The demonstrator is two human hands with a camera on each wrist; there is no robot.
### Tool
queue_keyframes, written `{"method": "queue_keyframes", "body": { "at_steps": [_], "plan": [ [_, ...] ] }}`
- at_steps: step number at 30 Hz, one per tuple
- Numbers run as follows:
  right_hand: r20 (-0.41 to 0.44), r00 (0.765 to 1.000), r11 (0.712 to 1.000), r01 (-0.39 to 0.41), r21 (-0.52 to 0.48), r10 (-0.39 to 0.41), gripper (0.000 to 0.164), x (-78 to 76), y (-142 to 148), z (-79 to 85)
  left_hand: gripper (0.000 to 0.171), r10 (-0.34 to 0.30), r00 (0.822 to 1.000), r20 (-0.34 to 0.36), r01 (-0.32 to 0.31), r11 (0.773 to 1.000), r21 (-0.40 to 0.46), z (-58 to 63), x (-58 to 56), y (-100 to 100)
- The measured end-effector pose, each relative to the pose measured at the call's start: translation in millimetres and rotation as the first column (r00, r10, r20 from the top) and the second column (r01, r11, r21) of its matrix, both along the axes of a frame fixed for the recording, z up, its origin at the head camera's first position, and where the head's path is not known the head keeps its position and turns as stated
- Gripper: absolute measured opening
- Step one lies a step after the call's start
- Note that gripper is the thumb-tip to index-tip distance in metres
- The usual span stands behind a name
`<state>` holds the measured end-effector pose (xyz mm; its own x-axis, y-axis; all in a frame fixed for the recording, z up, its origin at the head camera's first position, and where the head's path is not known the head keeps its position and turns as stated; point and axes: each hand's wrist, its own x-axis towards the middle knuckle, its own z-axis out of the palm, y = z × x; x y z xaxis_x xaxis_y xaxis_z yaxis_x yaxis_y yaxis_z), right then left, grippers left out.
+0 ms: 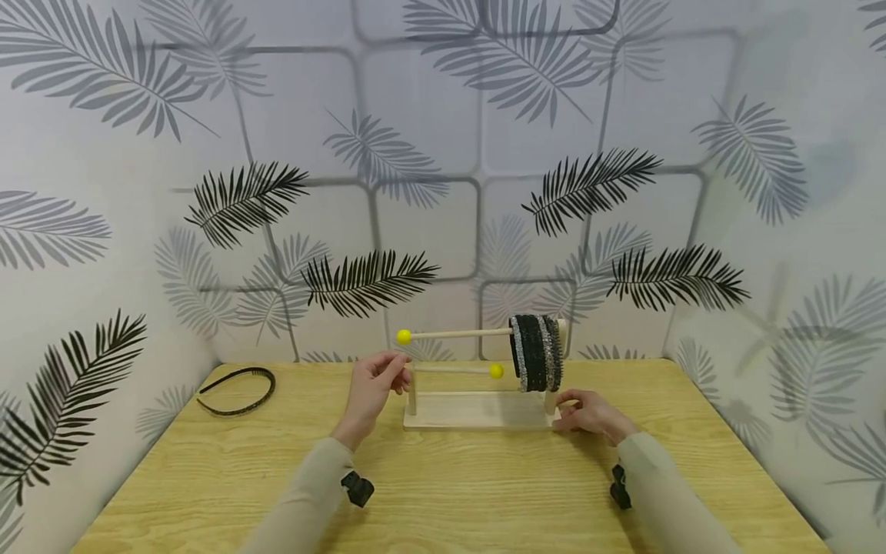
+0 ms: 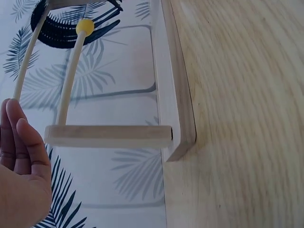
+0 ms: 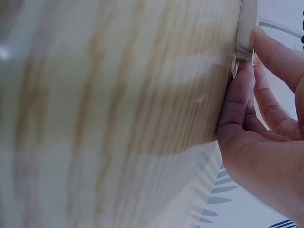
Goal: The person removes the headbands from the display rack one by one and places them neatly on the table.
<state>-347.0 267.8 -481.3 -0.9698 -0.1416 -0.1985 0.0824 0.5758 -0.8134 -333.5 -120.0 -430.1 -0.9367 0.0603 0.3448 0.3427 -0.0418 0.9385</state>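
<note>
A wooden headband stand (image 1: pixel 477 412) rests on the table, with two rods that end in yellow balls. Several black and silver headbands (image 1: pixel 536 354) hang at the right end of its upper rod. My left hand (image 1: pixel 374 385) is raised beside the left post, fingers just below the upper rod's yellow ball (image 1: pixel 404 337). In the left wrist view, the fingers of that hand (image 2: pixel 26 161) overlap the rod's end, and its ball is hidden. At the base's right end, my right hand (image 1: pixel 588 413) pinches the corner between thumb and fingers (image 3: pixel 237 95).
A single black headband (image 1: pixel 238 391) lies at the table's left rear. The wood-grain table (image 1: pixel 443 492) meets a wall with a leaf pattern (image 1: pixel 429 231) behind the stand, and similar walls flank both sides.
</note>
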Motion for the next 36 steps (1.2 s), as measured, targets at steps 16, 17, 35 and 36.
{"method": "queue_keyframes", "body": {
  "at_steps": [16,17,35,36],
  "plan": [
    [0.019,1.000,1.000,0.008,0.003,-0.008,0.053,0.5,-2.2,-0.1,0.031,-0.076,0.997,0.029,0.076,0.997,-0.001,-7.0,0.1,35.4],
    [0.015,1.000,1.000,0.012,0.003,-0.012,0.052,0.3,-2.2,-0.9,0.032,-0.078,0.997,0.028,0.078,0.997,0.000,-7.0,0.0,37.9],
    [-0.024,1.000,1.000,-0.019,0.005,0.019,0.052,1.2,2.8,-3.1,0.027,-0.144,0.989,0.034,0.144,0.989,-0.014,-11.7,-1.7,63.8],
    [-0.023,1.000,1.000,-0.019,-0.001,0.019,0.052,1.3,2.8,-3.1,0.028,-0.147,0.989,0.030,0.147,0.989,-0.016,-11.6,-1.3,64.6]
  ]
}}
